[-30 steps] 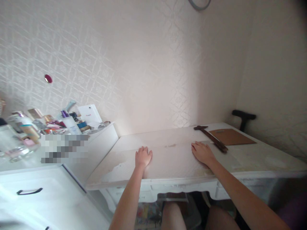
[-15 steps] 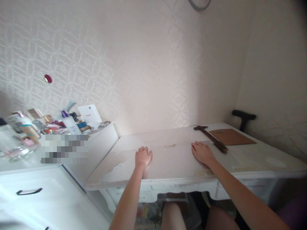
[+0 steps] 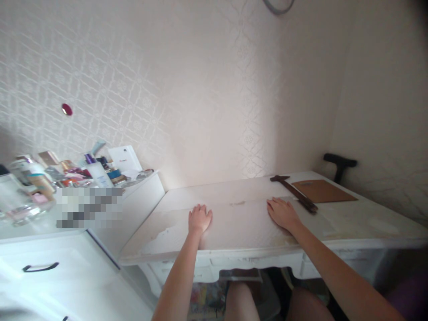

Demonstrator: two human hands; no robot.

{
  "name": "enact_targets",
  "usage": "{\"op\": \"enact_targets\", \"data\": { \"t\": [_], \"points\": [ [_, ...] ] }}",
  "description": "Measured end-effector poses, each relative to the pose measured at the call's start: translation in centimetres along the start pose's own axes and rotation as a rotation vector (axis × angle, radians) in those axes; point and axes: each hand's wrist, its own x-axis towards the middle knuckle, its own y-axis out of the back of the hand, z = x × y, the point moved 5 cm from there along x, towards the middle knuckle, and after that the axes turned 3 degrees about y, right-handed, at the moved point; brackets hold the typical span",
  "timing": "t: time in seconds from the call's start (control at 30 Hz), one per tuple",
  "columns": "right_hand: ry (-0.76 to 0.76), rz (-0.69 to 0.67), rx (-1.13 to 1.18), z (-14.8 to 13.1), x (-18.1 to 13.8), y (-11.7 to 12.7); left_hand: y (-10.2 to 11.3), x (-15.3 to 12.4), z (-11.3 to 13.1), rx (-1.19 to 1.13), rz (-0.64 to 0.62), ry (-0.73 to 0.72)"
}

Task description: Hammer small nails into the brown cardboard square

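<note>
My left hand point(image 3: 200, 219) lies palm down on the worn white desk point(image 3: 239, 218), its fingers stretched toward the wall. Farther right, my right hand point(image 3: 282, 213) also rests flat on the desktop, fingers extended and pointing up and left. Neither hand holds anything. Just beyond the right hand lies a hammer point(image 3: 296, 194), its head toward the wall and its handle end close to the wrist. A brown clipboard point(image 3: 324, 191) sits beside the hammer on the right, apart from the hand.
At left, a white drawer cabinet point(image 3: 43, 254) carries several cosmetic bottles point(image 3: 100, 174) and a white box point(image 3: 125, 159). A black T-shaped handle point(image 3: 340, 162) rises behind the desk's right edge. Patterned wall point(image 3: 207, 111) borders the back. My knees point(image 3: 241, 301) are under the desk.
</note>
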Motion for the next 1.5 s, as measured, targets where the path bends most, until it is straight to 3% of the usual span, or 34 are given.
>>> {"op": "enact_targets", "data": {
  "t": [1.5],
  "points": [
    [-0.006, 0.002, 0.011, 0.00, -0.06, 0.14, -0.12, 0.10, -0.10, -0.015, -0.010, 0.013]
  ]
}}
